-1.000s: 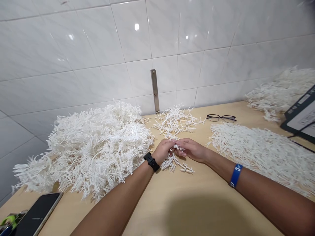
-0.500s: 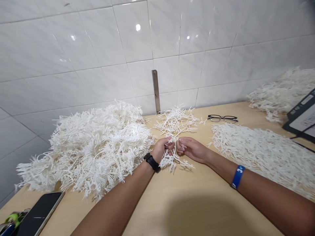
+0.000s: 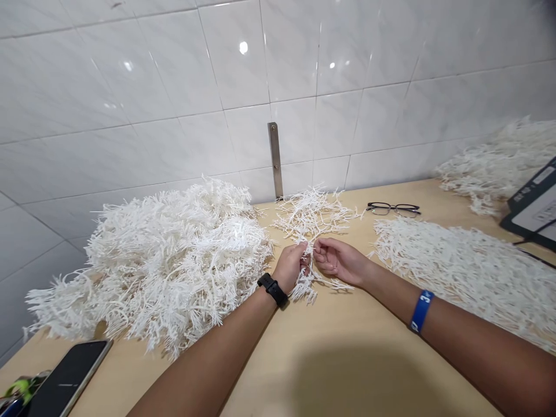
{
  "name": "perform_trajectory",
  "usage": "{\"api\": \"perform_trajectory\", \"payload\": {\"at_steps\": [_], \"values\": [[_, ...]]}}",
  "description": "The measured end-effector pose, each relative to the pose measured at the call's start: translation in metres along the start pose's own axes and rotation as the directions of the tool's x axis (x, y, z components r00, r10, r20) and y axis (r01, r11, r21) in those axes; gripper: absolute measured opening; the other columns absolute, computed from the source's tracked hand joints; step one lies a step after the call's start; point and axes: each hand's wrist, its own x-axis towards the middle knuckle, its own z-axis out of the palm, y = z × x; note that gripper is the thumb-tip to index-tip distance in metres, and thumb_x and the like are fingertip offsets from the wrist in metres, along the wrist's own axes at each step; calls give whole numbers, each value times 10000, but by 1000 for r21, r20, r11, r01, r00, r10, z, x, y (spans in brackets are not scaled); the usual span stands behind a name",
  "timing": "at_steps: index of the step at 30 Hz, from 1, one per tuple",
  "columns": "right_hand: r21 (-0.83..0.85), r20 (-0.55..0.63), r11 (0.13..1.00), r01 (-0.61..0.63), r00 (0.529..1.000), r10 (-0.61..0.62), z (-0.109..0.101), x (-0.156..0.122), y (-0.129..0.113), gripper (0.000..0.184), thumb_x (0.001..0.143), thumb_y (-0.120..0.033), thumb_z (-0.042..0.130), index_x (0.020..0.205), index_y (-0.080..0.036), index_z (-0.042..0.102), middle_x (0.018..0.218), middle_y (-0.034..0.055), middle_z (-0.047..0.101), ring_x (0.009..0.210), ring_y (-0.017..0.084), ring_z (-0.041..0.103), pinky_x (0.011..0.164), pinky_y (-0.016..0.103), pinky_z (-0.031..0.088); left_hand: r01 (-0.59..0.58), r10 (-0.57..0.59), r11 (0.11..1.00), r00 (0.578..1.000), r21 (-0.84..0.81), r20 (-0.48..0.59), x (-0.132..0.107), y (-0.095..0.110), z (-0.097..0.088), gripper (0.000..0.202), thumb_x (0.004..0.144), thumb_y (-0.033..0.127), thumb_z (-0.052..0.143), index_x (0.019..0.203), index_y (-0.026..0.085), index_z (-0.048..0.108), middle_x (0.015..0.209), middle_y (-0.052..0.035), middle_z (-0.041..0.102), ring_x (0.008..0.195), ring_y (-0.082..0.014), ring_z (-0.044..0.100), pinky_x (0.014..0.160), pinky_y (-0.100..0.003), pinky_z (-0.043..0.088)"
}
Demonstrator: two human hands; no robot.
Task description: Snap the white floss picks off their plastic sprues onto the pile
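Observation:
My left hand [image 3: 292,267], with a black watch on its wrist, is closed on a white branched plastic piece [image 3: 307,284]. Thin twigs of that piece hang below the fingers and reach right across the tabletop. Close by on the right, my right hand [image 3: 339,260] has its fingers curled in, palm partly turned up, fingertips at the edge of the piece. Whatever those fingers hold is too small or hidden to make out. Just beyond both hands lies a small loose heap of white twig-like pieces [image 3: 315,211].
A large mound of white branched pieces [image 3: 174,260] fills the left. On the right spreads a flat layer of small white pieces [image 3: 460,266]. Eyeglasses [image 3: 393,208] lie behind it, a dark-edged box [image 3: 532,202] at far right. A phone [image 3: 69,376] rests front left.
My right hand has turned palm up, its fingers more curled, and small white bits seen at its fingers no longer show. My left hand has shifted slightly right, still holding the piece.

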Motion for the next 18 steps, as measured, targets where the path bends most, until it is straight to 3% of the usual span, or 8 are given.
{"api": "perform_trajectory", "payload": {"at_steps": [3,8,12,18], "values": [[-167,35,986,-2,999,8,6,1,5,432,852,-532,536,635,-161,489,450,-63,378,351,36,218,358,179,123,-39,41,995,999,94,-20,1,-3,1,397,771,510,544,596,164,455,503,36,387,445,-75,346,457,-240,304],[-394,-37,917,58,996,-79,12,2,14,572,760,-686,562,542,-173,430,384,-81,300,334,32,192,352,202,93,-58,66,971,997,231,-27,1,-6,2,383,780,479,540,590,152,485,537,-1,504,493,-85,404,491,-231,304],[-423,-37,900,104,991,-132,12,2,16,558,765,-631,605,511,-190,376,378,-82,294,333,38,210,354,215,109,-32,36,986,999,163,-24,1,-5,3,396,718,523,605,641,156,478,534,21,484,491,-77,396,487,-220,296],[-368,107,917,154,987,-123,6,-1,15,458,827,-479,624,553,-176,415,416,-81,334,376,45,237,392,217,150,50,-57,995,995,83,85,0,3,-2,441,651,548,667,644,155,466,547,41,416,484,-68,373,470,-224,306]]}}
